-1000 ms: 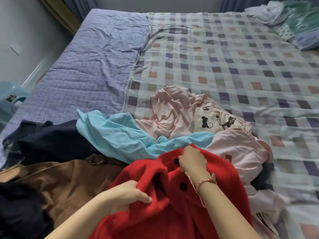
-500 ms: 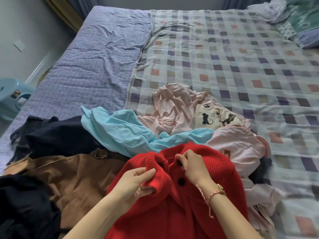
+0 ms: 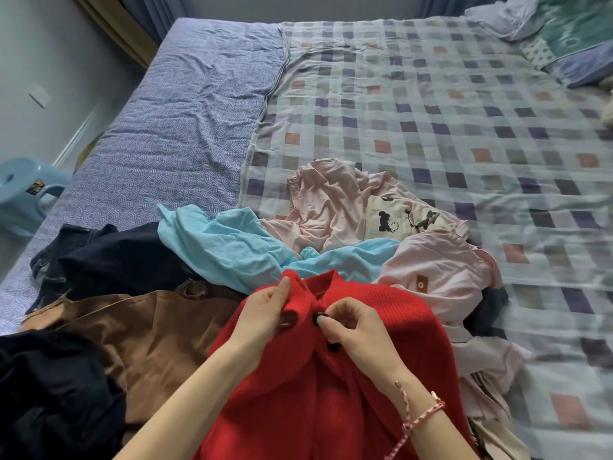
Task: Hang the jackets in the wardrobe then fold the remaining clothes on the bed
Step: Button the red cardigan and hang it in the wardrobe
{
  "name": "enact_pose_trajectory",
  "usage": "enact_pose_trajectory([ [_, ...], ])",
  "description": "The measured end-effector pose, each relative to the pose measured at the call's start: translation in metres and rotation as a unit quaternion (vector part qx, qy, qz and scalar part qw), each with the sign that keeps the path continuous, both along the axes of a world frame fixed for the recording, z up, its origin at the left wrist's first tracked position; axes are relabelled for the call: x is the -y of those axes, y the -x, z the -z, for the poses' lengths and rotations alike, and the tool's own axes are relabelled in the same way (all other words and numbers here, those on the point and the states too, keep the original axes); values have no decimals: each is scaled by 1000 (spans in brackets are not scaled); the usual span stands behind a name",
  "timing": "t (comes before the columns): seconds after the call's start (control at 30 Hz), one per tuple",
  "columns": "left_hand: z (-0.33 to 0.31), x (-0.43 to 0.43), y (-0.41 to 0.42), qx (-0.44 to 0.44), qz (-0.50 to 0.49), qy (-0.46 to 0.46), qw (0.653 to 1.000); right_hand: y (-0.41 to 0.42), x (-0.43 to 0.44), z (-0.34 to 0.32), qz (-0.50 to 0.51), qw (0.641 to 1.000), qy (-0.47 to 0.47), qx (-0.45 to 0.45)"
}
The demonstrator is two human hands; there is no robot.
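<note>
While both grips are working at its collar, the red cardigan [image 3: 391,323] is lying front-up on the clothes pile at the near edge of the bed [image 3: 185,127].

The left grip [image 3: 265,318] is pinching one edge of the cardigan's button band just below the collar, thumb and fingers curling round the knit. The right grip [image 3: 358,330] is grasping the opposite edge, thumb and fingertips closing right at a black button [image 3: 319,318], so the two grips are sitting just beside each other across the opening. A brown jacket [image 3: 149,336] and a navy garment [image 3: 109,260] are lying to the cardigan's left. A light blue top [image 3: 225,247] is stretching behind it, and pink garments [image 3: 331,200] are bunching behind and to its right on the checked blanket [image 3: 431,111]. A braided bracelet [image 3: 421,416] is circling the right wrist.
</note>
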State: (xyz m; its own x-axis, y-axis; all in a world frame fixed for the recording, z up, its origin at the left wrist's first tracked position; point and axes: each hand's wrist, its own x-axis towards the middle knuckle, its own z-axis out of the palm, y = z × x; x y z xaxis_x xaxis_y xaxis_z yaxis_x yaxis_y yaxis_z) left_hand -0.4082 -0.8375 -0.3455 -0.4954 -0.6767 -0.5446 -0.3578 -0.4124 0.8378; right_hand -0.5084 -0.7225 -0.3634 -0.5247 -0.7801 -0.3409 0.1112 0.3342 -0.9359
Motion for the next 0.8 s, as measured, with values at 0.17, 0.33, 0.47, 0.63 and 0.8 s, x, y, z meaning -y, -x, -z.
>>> enact_pose_trajectory([
  [0.17,4,-25,-1,-54,-50,-11,997,-8,3,0,20,1000,0,-21],
  [0.33,9,-22,-5,-66,-113,-66,989,-5,2,-8,121,986,31,113],
  [0.47,7,-23,-11,-70,-109,-77,989,0,1,-16,138,972,49,182],
  [0.63,-5,-17,-12,-90,-113,-75,987,-1,-1,-24,101,981,50,160],
  [0.8,-9,-22,-16,-140,-78,-106,981,-11,1,-28,91,988,44,120],
])
